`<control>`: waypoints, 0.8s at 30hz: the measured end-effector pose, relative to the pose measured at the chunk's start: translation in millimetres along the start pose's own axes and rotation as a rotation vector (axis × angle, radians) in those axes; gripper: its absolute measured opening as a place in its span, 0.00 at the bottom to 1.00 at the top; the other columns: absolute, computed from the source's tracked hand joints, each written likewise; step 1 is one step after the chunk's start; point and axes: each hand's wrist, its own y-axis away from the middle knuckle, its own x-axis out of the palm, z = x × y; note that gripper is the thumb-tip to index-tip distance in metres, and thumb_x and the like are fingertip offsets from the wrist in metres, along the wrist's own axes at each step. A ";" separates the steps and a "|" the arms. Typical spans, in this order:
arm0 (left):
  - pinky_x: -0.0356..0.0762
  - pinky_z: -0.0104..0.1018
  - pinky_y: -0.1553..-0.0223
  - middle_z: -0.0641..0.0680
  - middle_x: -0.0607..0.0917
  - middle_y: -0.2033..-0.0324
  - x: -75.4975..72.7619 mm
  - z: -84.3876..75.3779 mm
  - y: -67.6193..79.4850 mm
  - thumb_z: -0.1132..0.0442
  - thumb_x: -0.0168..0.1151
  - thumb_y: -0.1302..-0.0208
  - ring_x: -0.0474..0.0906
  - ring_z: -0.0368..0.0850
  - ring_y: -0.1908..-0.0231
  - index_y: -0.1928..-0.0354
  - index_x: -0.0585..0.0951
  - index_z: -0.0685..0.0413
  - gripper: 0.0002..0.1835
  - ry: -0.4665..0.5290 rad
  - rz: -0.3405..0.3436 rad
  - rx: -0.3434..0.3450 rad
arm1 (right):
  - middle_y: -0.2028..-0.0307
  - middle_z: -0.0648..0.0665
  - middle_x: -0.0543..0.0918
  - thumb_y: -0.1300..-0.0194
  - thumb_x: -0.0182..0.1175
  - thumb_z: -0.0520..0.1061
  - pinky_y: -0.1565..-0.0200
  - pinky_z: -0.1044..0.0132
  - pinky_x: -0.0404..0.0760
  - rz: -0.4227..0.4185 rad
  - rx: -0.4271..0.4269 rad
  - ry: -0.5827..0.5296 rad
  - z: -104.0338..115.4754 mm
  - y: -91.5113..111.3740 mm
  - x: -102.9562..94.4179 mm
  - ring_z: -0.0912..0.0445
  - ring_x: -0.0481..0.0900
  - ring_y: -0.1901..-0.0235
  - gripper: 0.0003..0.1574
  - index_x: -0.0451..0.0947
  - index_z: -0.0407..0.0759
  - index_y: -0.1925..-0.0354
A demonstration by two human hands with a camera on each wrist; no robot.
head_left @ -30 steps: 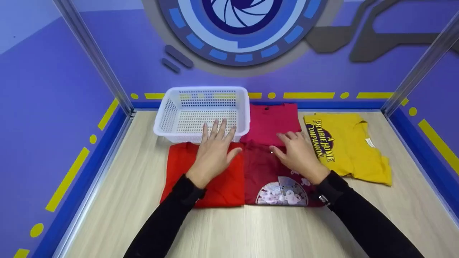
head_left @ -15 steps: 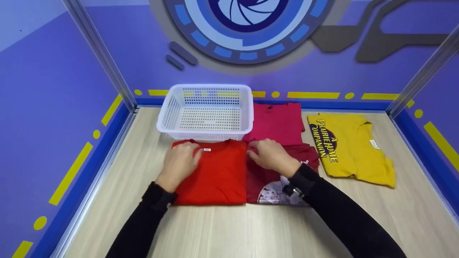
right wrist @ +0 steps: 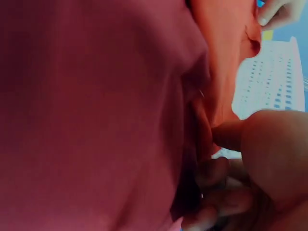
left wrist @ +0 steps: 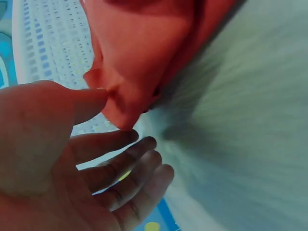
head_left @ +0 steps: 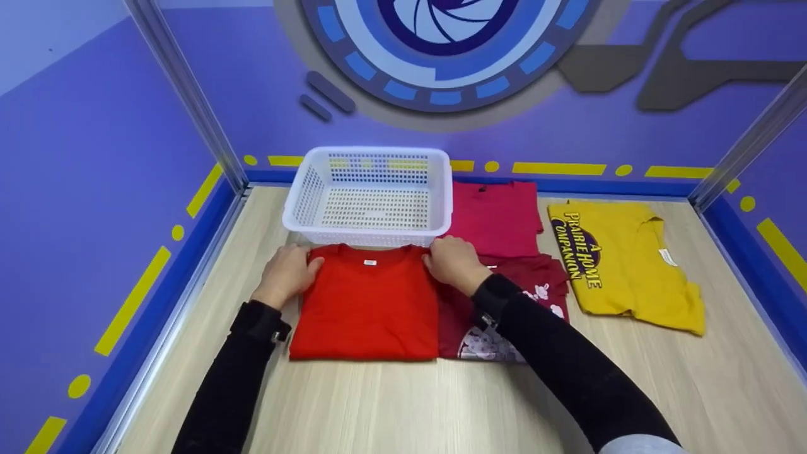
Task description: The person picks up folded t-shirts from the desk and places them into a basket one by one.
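Observation:
A folded red T-shirt (head_left: 369,309) lies flat with its collar and white label toward the basket. At its far left corner is my left hand (head_left: 285,272), thumb and index finger pinching the cloth; the other fingers (left wrist: 149,183) spread below it in the left wrist view. My right hand (head_left: 455,260) pinches the far right corner, where the right wrist view shows the thumb (right wrist: 228,134) pressed on the red cloth. Beside the red shirt, partly under my right forearm, lies a folded maroon T-shirt (head_left: 536,271) with a pale floral print.
A white perforated plastic basket (head_left: 367,239) stands behind the red shirt. To its right lies a folded crimson shirt (head_left: 498,217), and farther right a yellow printed T-shirt (head_left: 630,265). Purple walls enclose the wooden table (head_left: 378,410) at the back and sides.
Both hands have come down from above the shirts to the red shirt's two far corners and now pinch them. The left hand moved left, the right hand moved left toward the red shirt.

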 end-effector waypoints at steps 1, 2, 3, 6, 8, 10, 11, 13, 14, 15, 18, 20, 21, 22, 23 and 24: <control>0.83 0.67 0.38 0.74 0.88 0.45 2.0 1.0 -1.6 0.54 0.63 0.20 0.85 0.74 0.41 0.46 0.87 0.68 0.20 0.014 0.000 0.008 | 0.56 0.29 0.92 0.22 0.65 0.53 0.49 0.35 0.90 -0.004 0.013 0.006 1.3 -0.4 2.3 0.32 0.91 0.53 0.22 0.89 0.33 0.57; 0.82 0.66 0.38 0.74 0.88 0.45 3.8 2.2 -3.3 0.55 0.63 0.21 0.85 0.74 0.41 0.47 0.87 0.68 0.20 0.025 -0.005 0.015 | 0.56 0.29 0.92 0.22 0.66 0.53 0.50 0.36 0.91 -0.006 0.023 0.014 2.6 -0.7 4.2 0.32 0.91 0.53 0.22 0.89 0.33 0.57; 0.82 0.66 0.37 0.74 0.88 0.45 5.1 3.0 -4.9 0.56 0.64 0.21 0.85 0.74 0.41 0.47 0.87 0.68 0.19 0.033 -0.007 0.022 | 0.57 0.29 0.92 0.23 0.66 0.53 0.50 0.36 0.91 -0.004 0.032 0.020 4.2 -0.7 5.4 0.32 0.91 0.53 0.22 0.89 0.33 0.57; 0.80 0.65 0.32 0.73 0.87 0.42 7.2 4.7 -9.6 0.58 0.65 0.23 0.83 0.72 0.37 0.44 0.87 0.67 0.18 0.051 0.008 0.035 | 0.56 0.29 0.91 0.23 0.66 0.54 0.49 0.37 0.91 0.024 0.041 0.024 8.1 -1.3 7.5 0.33 0.91 0.53 0.23 0.88 0.33 0.56; 0.78 0.63 0.29 0.73 0.85 0.38 7.9 4.7 -13.3 0.60 0.65 0.23 0.81 0.71 0.35 0.40 0.85 0.67 0.19 0.055 0.026 0.047 | 0.56 0.29 0.91 0.24 0.66 0.53 0.48 0.37 0.90 0.034 0.040 0.013 9.7 -1.6 6.8 0.33 0.91 0.52 0.22 0.88 0.33 0.57; 0.77 0.62 0.28 0.72 0.85 0.37 7.9 4.4 -16.4 0.61 0.65 0.23 0.81 0.70 0.34 0.38 0.84 0.67 0.20 0.058 0.043 0.061 | 0.54 0.30 0.91 0.24 0.66 0.53 0.47 0.37 0.90 0.043 0.036 0.006 11.6 -2.3 6.0 0.33 0.90 0.51 0.22 0.89 0.33 0.56; 0.77 0.62 0.28 0.72 0.85 0.37 7.7 4.4 -17.8 0.61 0.64 0.23 0.81 0.70 0.34 0.38 0.84 0.68 0.20 0.060 0.052 0.064 | 0.56 0.31 0.91 0.25 0.66 0.54 0.49 0.37 0.90 0.022 0.020 0.019 9.3 -4.9 10.0 0.34 0.91 0.52 0.22 0.89 0.34 0.57; 0.77 0.62 0.28 0.72 0.85 0.38 7.1 4.4 -20.3 0.61 0.64 0.23 0.81 0.69 0.36 0.40 0.84 0.68 0.19 0.065 0.070 0.066 | 0.56 0.31 0.91 0.25 0.66 0.53 0.49 0.37 0.91 0.017 0.014 0.017 11.7 -4.6 9.2 0.33 0.91 0.52 0.21 0.89 0.34 0.57; 0.78 0.61 0.30 0.71 0.85 0.39 6.7 4.3 -21.1 0.61 0.63 0.23 0.82 0.68 0.37 0.41 0.84 0.68 0.18 0.070 0.080 0.062 | 0.56 0.31 0.91 0.25 0.66 0.53 0.50 0.37 0.91 0.015 0.010 0.019 12.9 -4.4 9.1 0.33 0.91 0.52 0.21 0.89 0.34 0.57; 0.78 0.61 0.30 0.71 0.85 0.40 6.1 4.1 -21.9 0.61 0.63 0.23 0.82 0.68 0.39 0.42 0.84 0.68 0.17 0.080 0.088 0.054 | 0.55 0.30 0.91 0.25 0.66 0.52 0.50 0.37 0.91 0.013 0.008 0.018 13.9 -4.3 9.4 0.33 0.91 0.52 0.20 0.89 0.34 0.57; 0.79 0.61 0.32 0.69 0.85 0.43 4.6 4.0 -23.1 0.61 0.63 0.23 0.81 0.66 0.42 0.44 0.84 0.68 0.16 0.116 0.099 0.020 | 0.55 0.29 0.91 0.25 0.67 0.49 0.49 0.35 0.90 0.000 0.017 -0.009 20.5 -0.4 6.8 0.31 0.90 0.51 0.18 0.88 0.32 0.58; 0.79 0.60 0.33 0.69 0.86 0.44 4.3 3.9 -22.7 0.62 0.63 0.24 0.81 0.65 0.43 0.44 0.84 0.68 0.16 0.156 0.097 -0.011 | 0.57 0.28 0.91 0.26 0.68 0.48 0.51 0.36 0.91 -0.050 0.021 -0.011 22.0 1.1 10.0 0.32 0.91 0.54 0.17 0.88 0.33 0.61; 0.79 0.59 0.34 0.68 0.86 0.44 5.0 3.9 -22.3 0.62 0.63 0.25 0.81 0.64 0.44 0.43 0.84 0.67 0.16 0.177 0.095 -0.028 | 0.59 0.29 0.91 0.27 0.69 0.47 0.53 0.36 0.91 -0.082 0.022 -0.011 22.5 2.4 12.1 0.32 0.91 0.56 0.16 0.88 0.33 0.63; 0.79 0.59 0.34 0.68 0.86 0.45 5.8 3.9 -21.5 0.63 0.63 0.26 0.81 0.64 0.44 0.43 0.84 0.67 0.16 0.194 0.091 -0.042 | 0.61 0.29 0.91 0.28 0.69 0.47 0.56 0.37 0.91 -0.117 0.022 -0.007 23.0 3.9 14.3 0.32 0.91 0.58 0.16 0.87 0.34 0.64; 0.80 0.58 0.35 0.68 0.87 0.45 7.1 3.8 -20.2 0.63 0.63 0.27 0.81 0.64 0.45 0.44 0.84 0.67 0.16 0.207 0.082 -0.054 | 0.63 0.30 0.91 0.29 0.70 0.46 0.58 0.38 0.91 -0.155 0.019 0.001 23.3 5.4 17.1 0.33 0.92 0.60 0.15 0.87 0.34 0.66; 0.80 0.58 0.35 0.68 0.87 0.45 8.4 3.5 -19.0 0.63 0.63 0.28 0.82 0.64 0.45 0.44 0.85 0.66 0.17 0.215 0.072 -0.057 | 0.64 0.31 0.91 0.30 0.70 0.46 0.61 0.39 0.91 -0.191 0.015 0.012 23.6 7.4 19.5 0.33 0.92 0.62 0.14 0.87 0.35 0.67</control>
